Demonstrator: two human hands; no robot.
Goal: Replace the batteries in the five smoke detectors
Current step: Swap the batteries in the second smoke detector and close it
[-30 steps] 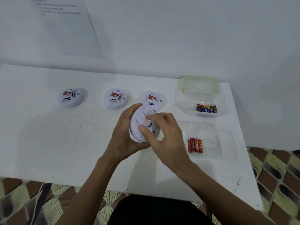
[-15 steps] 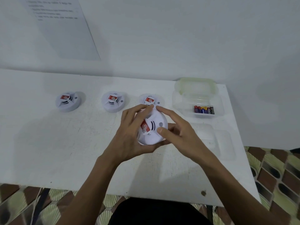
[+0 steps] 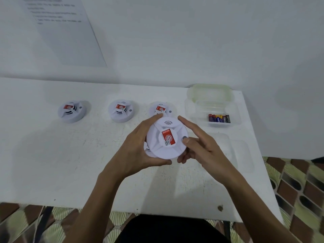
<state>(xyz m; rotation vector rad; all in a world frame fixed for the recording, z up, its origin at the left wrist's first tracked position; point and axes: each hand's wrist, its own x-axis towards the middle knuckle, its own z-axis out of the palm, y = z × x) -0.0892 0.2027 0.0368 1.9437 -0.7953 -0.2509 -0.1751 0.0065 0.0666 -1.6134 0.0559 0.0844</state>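
Note:
I hold a round white smoke detector (image 3: 166, 138) above the table, its red-stickered face turned up towards me. My left hand (image 3: 138, 148) grips its left rim, with fingers over the top and the thumb under the near edge. My right hand (image 3: 201, 146) grips the right rim, thumb on the face beside a small grey button. Another white piece (image 3: 147, 150) peeks out just below the detector on the left. Three more detectors stand in a row behind: left (image 3: 71, 111), middle (image 3: 121, 110) and right (image 3: 160, 109), the last partly hidden by my fingers.
A clear plastic tub (image 3: 233, 113) at the back right holds several batteries (image 3: 219, 118); its greenish lid (image 3: 210, 92) leans behind it. A second clear tray (image 3: 240, 155) lies near my right hand. A printed sheet (image 3: 61, 28) hangs on the wall. The table's right edge (image 3: 259, 163) is close.
The detector was flipped from its back side to its stickered face and raised closer to me. My right hand moved from pressing the back to gripping the right rim. The view shifted.

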